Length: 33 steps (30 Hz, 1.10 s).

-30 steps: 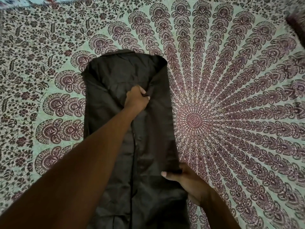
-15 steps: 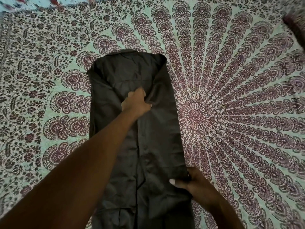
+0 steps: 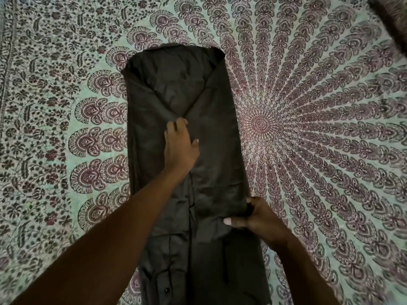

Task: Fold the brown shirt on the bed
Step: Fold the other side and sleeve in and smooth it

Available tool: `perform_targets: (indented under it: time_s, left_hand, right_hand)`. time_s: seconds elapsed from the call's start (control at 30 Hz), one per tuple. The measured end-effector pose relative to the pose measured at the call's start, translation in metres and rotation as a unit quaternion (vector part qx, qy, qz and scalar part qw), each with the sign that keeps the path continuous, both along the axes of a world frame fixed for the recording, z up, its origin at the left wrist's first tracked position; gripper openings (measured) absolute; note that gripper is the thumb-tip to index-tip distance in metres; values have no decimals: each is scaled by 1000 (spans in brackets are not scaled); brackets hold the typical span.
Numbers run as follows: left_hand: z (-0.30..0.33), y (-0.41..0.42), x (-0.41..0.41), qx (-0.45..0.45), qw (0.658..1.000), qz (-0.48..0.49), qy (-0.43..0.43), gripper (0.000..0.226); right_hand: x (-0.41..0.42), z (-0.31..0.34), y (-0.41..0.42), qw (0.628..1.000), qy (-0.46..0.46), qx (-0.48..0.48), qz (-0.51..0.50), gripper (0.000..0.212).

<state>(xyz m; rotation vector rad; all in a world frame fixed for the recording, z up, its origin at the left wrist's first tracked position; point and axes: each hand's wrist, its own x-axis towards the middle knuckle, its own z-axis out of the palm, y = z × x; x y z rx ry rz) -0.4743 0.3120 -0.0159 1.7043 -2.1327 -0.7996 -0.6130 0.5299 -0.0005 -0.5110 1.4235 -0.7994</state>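
Observation:
The brown shirt point(image 3: 211, 119) lies lengthwise on the bed as a long narrow strip, both sides folded in over its middle. My left hand point(image 3: 179, 146) rests on the middle of the shirt, where the two folded flaps meet, its fingers lying on the cloth. Nearer to me, my right hand point(image 3: 253, 219) pinches the end of the right-hand folded flap at the strip's right edge, thumb on top. Buttons show along the placket near the bottom of the view.
A patterned bedsheet point(image 3: 319, 133) with a maroon and green mandala print covers the whole bed under the shirt. A dark object point(image 3: 394, 16) sits at the top right corner.
My left hand has loosened its grip on the cloth and now lies flatter on the shirt's middle. My right hand keeps hold of the flap's end. The view has shifted slightly.

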Motion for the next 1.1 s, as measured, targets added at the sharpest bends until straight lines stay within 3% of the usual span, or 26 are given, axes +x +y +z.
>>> perform_targets:
  time_s: [0.2, 0.37, 0.5, 0.67, 0.8, 0.97, 1.1]
  left_hand:
    - [-3, 91, 37, 71, 996, 35, 38, 20]
    - [13, 163, 62, 148, 985, 59, 60, 21]
    - [24, 202, 69, 262, 955, 79, 117, 42]
    - [19, 226, 73, 267, 927, 178, 193, 60]
    - [24, 243, 72, 288, 888, 217, 285, 54]
    - [21, 260, 80, 203, 926, 145, 284, 40]
    - [24, 266, 83, 169, 930, 117, 304, 24]
  right_hand:
    - [14, 9, 29, 998, 41, -39, 32, 36]
    - [25, 15, 41, 995, 50, -71, 50, 48]
    - [37, 16, 50, 997, -9, -47, -57, 44]
    - [41, 18, 64, 973, -109, -41, -201, 19]
    - [37, 19, 79, 959, -108, -23, -261, 28]
    - [28, 24, 99, 982, -60, -38, -173, 5]
    - [22, 27, 113, 996, 55, -16, -66, 20]
